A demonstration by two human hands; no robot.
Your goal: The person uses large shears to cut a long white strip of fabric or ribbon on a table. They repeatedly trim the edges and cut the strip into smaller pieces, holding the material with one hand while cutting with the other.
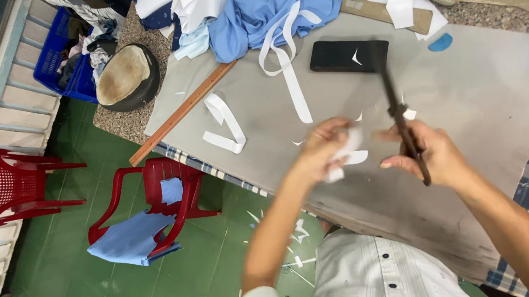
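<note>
Left hand: the left hand (323, 150) is closed around a small white piece of fabric (347, 150), held up above the grey sheet-covered counter (491, 89); motion blur hides the exact finger placement.
Right hand: the right hand (427, 153) is wrapped around the handles of long dark metal scissors (401, 115), blades pointing away from the body, toward the flat black rectangular case (349, 56).
Where the piece is: in the air between the two hands, just beside the blades; whether the blades touch it cannot be told.
Doing it well: I would judge that the cut goes cleanest with the fabric pulled taut, the left fingertips kept clear of the blade line, and short snips near the pivot.
Watch for: a slack edge likely folds between the blades and frays.
Nearby: white fabric strips (288, 69) and a long brown wooden ruler (183, 111) lie on the counter; a heap of light blue cloth (264, 0) sits at its far edge.
</note>
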